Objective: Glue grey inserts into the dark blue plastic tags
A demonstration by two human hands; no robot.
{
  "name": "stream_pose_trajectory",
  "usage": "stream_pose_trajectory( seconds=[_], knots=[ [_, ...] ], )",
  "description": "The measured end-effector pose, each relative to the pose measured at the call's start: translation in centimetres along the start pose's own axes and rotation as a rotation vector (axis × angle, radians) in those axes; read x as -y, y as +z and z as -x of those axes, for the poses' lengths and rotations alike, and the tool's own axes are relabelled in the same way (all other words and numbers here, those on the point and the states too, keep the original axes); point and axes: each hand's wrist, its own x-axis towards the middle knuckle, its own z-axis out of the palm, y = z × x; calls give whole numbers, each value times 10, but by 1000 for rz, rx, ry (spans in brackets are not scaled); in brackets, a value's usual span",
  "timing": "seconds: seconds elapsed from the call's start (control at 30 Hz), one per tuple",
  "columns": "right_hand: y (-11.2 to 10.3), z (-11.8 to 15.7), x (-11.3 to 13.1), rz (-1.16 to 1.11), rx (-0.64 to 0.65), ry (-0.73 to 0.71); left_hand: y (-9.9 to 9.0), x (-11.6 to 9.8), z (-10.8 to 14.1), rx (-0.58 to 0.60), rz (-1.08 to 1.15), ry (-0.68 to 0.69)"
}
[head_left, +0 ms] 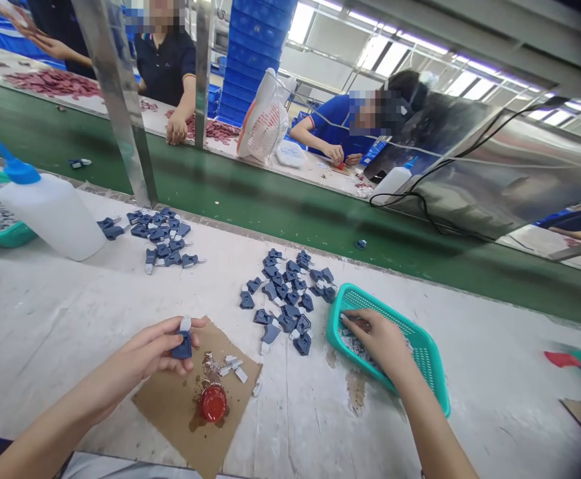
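My left hand (153, 349) is closed around a dark blue plastic part (182, 346) with a light grey tip pointing up, held above the left edge of a piece of brown cardboard (171, 412). Reaching into a green plastic basket (437, 372) of small grey pieces, my right hand (383, 339) pinches a small grey piece (343, 318) at its fingertips. A red cap (213, 403) sits on the wet-stained cardboard, with several loose grey pieces (240, 374) beside it. Many dark blue parts with grey tips (290, 311) lie spread between my hands, beyond the cardboard.
Another cluster of blue parts (163, 249) lies at the back left, near a white squeeze bottle (56, 216) and a second green basket (21, 234). A green conveyor belt (250, 199) runs behind the table. Across it, a person (340, 126) in blue bends over work.
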Motion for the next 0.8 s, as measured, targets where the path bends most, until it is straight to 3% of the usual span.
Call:
stream_pose_trajectory(
  seconds=[0.23,0.37,0.47,0.53,0.7,0.8],
  knots=[
    [-1,5,11,16,-108,-60,-6,12,7,-42,-24,30],
    [1,37,55,-13,-204,-114,-11,22,10,-114,-12,83],
    [10,62,91,-63,-193,-214,-14,30,12,-112,42,113],
    [16,70,103,-76,-202,-232,-14,34,15,-109,84,125],
    [19,75,95,-55,-293,-127,-15,38,22,-145,94,112],
    [25,87,97,-76,-270,-191,-17,41,24,-156,91,111]
  ],
)
